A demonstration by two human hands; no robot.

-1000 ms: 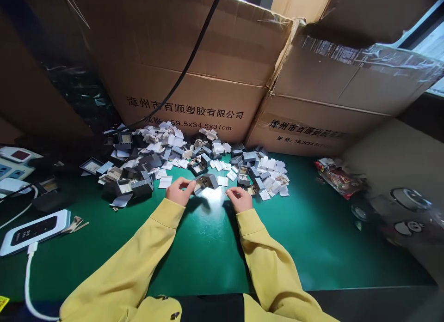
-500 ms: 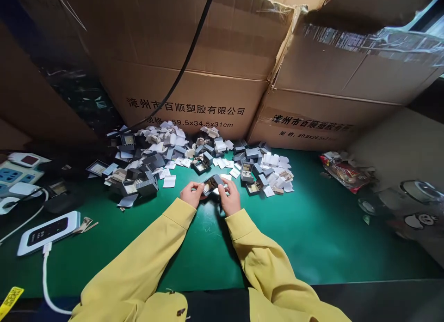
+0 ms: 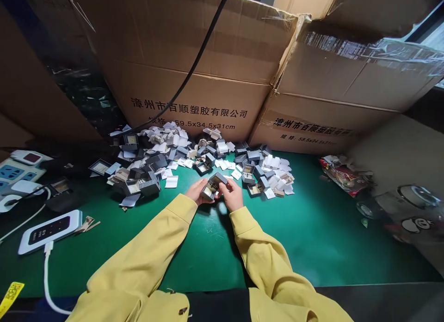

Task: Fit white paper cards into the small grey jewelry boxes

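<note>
Over the green table, my left hand cups a small grey hinged box from below and the left; its lid stands open and a pale lining shows inside. My right hand closes on the same box from the right, fingertips at its rim. Both arms wear yellow sleeves. Just beyond my hands lies a heap of similar small grey boxes, some with lids up, mixed with several white paper slips.
Two big cardboard cartons stand behind the heap, a black cable hanging across the left one. At the left lie a white device on a cable and a power strip. A crumpled wrapper and a jar sit right.
My right hand came in from the right and took hold of the box that my left hand held. The box now sits tilted between both hands, slightly nearer to me.
</note>
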